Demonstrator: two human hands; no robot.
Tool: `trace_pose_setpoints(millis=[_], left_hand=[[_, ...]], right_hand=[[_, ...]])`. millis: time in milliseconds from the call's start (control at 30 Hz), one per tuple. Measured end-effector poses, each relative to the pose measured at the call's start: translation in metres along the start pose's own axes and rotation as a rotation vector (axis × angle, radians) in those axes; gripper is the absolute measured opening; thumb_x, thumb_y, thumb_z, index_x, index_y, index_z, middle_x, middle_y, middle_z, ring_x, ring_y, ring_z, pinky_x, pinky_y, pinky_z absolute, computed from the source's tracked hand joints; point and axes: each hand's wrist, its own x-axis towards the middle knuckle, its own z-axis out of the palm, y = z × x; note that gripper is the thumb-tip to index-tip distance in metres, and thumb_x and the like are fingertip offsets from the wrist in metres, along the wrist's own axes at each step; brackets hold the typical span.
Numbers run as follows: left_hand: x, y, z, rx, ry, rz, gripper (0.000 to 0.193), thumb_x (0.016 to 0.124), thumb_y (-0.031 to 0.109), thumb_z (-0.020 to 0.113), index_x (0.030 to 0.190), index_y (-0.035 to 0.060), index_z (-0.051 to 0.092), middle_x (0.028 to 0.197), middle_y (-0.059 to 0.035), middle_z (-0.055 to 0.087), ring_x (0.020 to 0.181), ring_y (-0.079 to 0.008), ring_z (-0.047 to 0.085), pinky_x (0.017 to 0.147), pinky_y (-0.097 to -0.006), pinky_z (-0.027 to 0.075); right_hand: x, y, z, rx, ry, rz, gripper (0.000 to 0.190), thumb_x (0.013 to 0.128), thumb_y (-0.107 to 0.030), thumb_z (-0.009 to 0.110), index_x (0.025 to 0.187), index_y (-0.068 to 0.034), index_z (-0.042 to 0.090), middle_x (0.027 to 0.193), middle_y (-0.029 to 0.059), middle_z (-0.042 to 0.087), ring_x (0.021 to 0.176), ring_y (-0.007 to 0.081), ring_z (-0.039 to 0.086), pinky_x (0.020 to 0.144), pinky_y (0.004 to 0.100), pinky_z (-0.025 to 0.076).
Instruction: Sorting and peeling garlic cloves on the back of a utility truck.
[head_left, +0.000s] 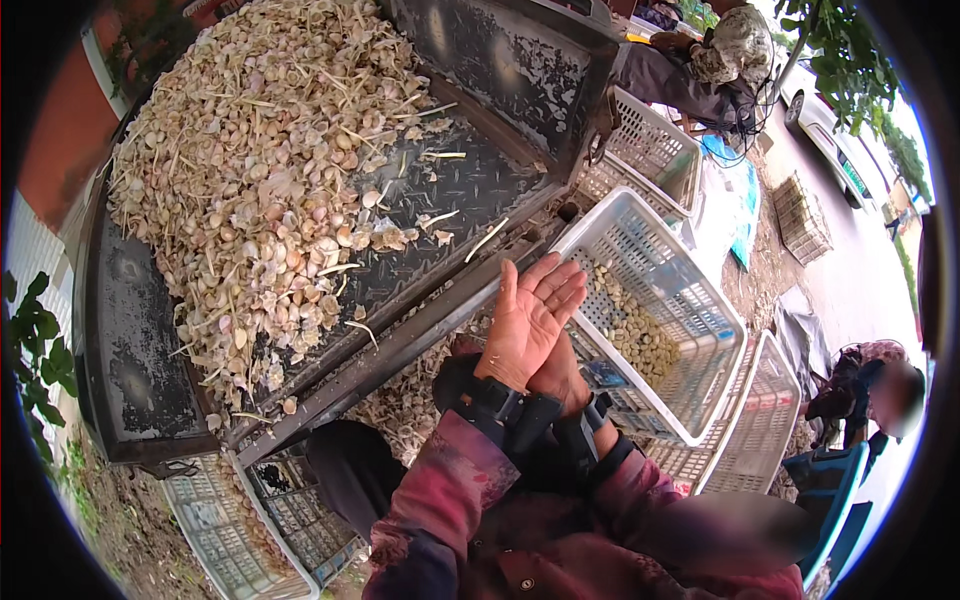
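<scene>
My left hand (529, 313) is held palm up with its fingers stretched out, and nothing lies on the palm. Behind it, partly covered, is my right hand (559, 371); its fingers are hidden. Both hands are beside the near wall of a white plastic crate (652, 262). Inside the crate lie peeled-looking garlic cloves (641, 341). To the left, a large heap of loose garlic cloves (277, 172), mixed with dry skins and stalks, covers much of a dark metal truck bed (450, 195). Some stray stalks and skins are scattered near the bed's edge.
More plastic crates stand at lower left (225, 517), at right (757, 420) and behind (652, 146). One person (720, 60) sits at upper right and another (862, 397) at right. A white car (829, 139) is on the road. Skins (405, 405) litter the ground below the bed.
</scene>
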Motion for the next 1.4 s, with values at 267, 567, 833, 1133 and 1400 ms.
trace_pose_setpoints(millis=[267, 567, 833, 1133, 1400], left_hand=[[-0.097, 0.052, -0.015, 0.475, 0.07, 0.064, 0.045, 0.099, 0.038, 0.037, 0.11, -0.0016, 0.056, 0.087, -0.0131, 0.064, 0.092, -0.0292, 0.063, 0.087, -0.0401, 0.049], [-0.164, 0.059, -0.036, 1.225, 0.403, 0.42, 0.029, 0.095, 0.024, 0.051, 0.093, -0.004, 0.059, 0.062, -0.0036, 0.049, 0.055, -0.0107, 0.05, 0.048, -0.0223, 0.042], [-0.145, 0.046, -0.05, 1.606, 0.239, 0.636, 0.026, 0.09, 0.024, 0.057, 0.094, -0.0017, 0.058, 0.062, -0.005, 0.051, 0.049, -0.0088, 0.047, 0.043, -0.0208, 0.036], [-0.131, 0.055, -0.05, 1.669, 0.179, 0.702, 0.018, 0.082, 0.014, 0.053, 0.092, 0.0004, 0.059, 0.052, -0.0038, 0.05, 0.041, -0.012, 0.048, 0.039, -0.0222, 0.038], [-0.112, 0.057, -0.053, 1.432, -0.018, 0.678, 0.034, 0.072, 0.01, 0.075, 0.1, -0.0068, 0.062, 0.063, -0.0083, 0.06, 0.049, -0.019, 0.059, 0.041, -0.0254, 0.047]], right_hand=[[-0.01, -0.064, -0.019, -0.09, 0.206, -0.107, 0.024, 0.097, -0.028, 0.046, 0.1, -0.006, 0.054, 0.077, -0.0015, 0.051, 0.07, 0.0111, 0.051, 0.066, 0.0244, 0.047], [-0.021, -0.04, -0.151, -1.407, 0.226, 0.241, 0.024, 0.092, -0.022, 0.057, 0.103, -0.001, 0.063, 0.068, -0.0032, 0.054, 0.048, 0.0043, 0.038, 0.042, 0.0192, 0.032], [0.011, 0.013, -0.368, -1.097, 0.683, 0.33, 0.028, 0.085, -0.016, 0.061, 0.11, -0.003, 0.06, 0.078, 0.009, 0.064, 0.06, 0.0167, 0.061, 0.051, 0.031, 0.053], [0.023, 0.05, -0.392, -1.175, 0.922, 0.343, 0.034, 0.078, -0.002, 0.052, 0.11, -0.005, 0.063, 0.08, 0.0142, 0.066, 0.065, 0.0262, 0.067, 0.055, 0.0403, 0.055], [0.033, 0.063, -0.486, -2.247, 0.723, 0.483, 0.03, 0.077, -0.027, 0.058, 0.101, -0.01, 0.066, 0.098, 0.0147, 0.064, 0.098, 0.0295, 0.059, 0.081, 0.0417, 0.047]])
